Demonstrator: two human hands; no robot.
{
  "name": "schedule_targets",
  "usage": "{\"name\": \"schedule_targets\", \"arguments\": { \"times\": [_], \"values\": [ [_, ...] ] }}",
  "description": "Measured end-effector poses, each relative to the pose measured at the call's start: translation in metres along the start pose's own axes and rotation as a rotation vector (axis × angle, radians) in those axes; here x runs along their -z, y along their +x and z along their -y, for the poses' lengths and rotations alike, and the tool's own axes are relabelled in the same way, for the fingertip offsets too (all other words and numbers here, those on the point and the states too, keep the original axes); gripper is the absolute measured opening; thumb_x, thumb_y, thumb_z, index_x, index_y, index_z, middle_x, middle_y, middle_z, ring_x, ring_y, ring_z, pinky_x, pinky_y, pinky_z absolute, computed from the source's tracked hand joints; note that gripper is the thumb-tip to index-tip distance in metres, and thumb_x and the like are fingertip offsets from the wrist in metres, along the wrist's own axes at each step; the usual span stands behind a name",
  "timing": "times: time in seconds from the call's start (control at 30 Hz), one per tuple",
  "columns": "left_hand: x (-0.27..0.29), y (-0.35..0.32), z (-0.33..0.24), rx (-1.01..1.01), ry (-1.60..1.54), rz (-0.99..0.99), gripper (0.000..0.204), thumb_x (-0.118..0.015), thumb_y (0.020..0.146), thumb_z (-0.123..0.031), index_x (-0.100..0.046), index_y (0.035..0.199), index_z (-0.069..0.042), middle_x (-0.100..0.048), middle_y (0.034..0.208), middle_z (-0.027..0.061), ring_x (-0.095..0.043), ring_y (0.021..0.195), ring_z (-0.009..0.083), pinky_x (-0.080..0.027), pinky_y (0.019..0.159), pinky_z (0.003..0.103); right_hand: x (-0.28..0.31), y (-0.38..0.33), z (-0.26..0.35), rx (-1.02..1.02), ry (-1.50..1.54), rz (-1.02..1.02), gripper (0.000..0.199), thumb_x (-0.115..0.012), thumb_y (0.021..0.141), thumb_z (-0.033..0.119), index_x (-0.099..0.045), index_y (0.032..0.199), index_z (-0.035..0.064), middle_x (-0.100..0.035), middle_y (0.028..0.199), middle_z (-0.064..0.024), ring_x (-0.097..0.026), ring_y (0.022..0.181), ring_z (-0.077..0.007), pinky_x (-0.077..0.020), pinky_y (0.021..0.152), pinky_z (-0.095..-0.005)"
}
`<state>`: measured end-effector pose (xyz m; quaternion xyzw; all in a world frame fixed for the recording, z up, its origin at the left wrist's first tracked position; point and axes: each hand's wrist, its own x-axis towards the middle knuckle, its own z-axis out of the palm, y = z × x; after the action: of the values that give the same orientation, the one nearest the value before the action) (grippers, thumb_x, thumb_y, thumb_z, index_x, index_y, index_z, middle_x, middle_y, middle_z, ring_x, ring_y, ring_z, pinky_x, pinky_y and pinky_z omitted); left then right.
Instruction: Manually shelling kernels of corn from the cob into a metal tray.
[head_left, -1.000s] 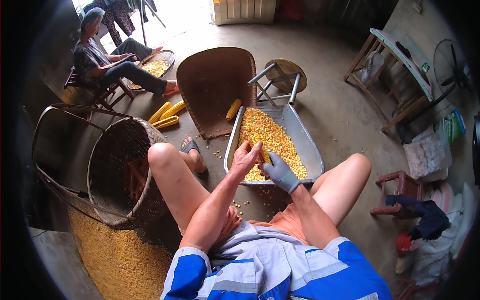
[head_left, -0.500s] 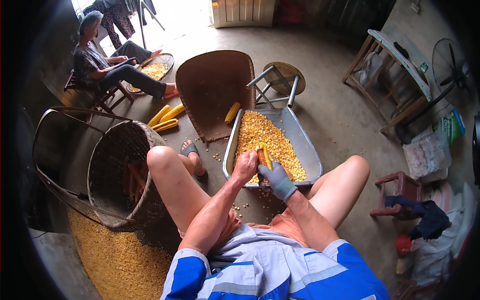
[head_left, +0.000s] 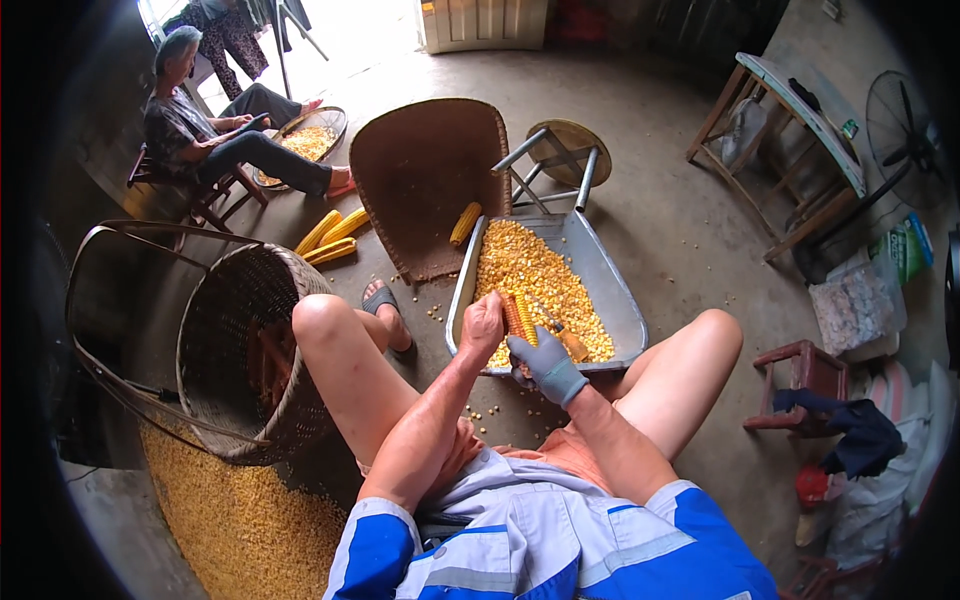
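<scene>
A partly stripped corn cob [head_left: 519,315] is gripped between my two hands, with a bare reddish strip beside its yellow rows. My bare left hand [head_left: 483,325] closes round its left side. On the right, my right hand [head_left: 547,366] in a grey glove presses against the cob, fingers curled. Both hands are over the near edge of a grey metal basin [head_left: 622,318]. Loose yellow kernels [head_left: 535,270] heap up inside it. Near the glove, a small orange-brown piece [head_left: 575,346] lies on the kernels; its kind is unclear.
A woven scoop basket [head_left: 425,190] holding one cob stands beyond the basin, near a tipped stool [head_left: 565,155]. Whole cobs [head_left: 333,237] lie left of it. A tall wicker basket [head_left: 240,350] with bare cobs stands by my left knee. Another person [head_left: 215,135] sits at far left.
The cob and my left hand have shifted slightly up and left. The gloved hand has turned a little, and more of the cob's bare strip shows.
</scene>
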<state>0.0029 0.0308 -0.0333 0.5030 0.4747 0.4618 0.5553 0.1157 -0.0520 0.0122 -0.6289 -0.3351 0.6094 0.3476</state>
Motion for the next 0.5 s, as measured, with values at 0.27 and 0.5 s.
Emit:
{"name": "schedule_targets", "arguments": {
  "times": [0.27, 0.5],
  "values": [
    [-0.002, -0.004, -0.015, 0.261, -0.071, 0.085, 0.041, -0.048, 0.096, -0.038, -0.056, 0.074, -0.004, -0.046, 0.061, -0.0036, -0.041, 0.056, 0.0055, -0.036, 0.049, 0.026, -0.003, 0.012, -0.019, 0.274, -0.337, -0.248, 0.048, -0.067, 0.077, 0.038, -0.049, 0.096, -0.0026, -0.063, 0.085, -0.0270, -0.063, 0.081, -0.0403, -0.0490, 0.073, -0.0450],
    [0.001, 0.000, 0.001, 0.162, -0.091, 0.027, 0.041, -0.048, 0.095, -0.036, -0.056, 0.072, -0.004, -0.048, 0.059, -0.0032, -0.040, 0.053, 0.0053, -0.034, 0.047, 0.027, -0.005, 0.013, -0.018, 0.250, -0.314, -0.216, 0.047, -0.065, 0.078, 0.037, -0.050, 0.100, -0.0016, -0.061, 0.091, -0.0307, -0.061, 0.089, -0.0433, -0.0482, 0.076, -0.0455]
  ]
}}
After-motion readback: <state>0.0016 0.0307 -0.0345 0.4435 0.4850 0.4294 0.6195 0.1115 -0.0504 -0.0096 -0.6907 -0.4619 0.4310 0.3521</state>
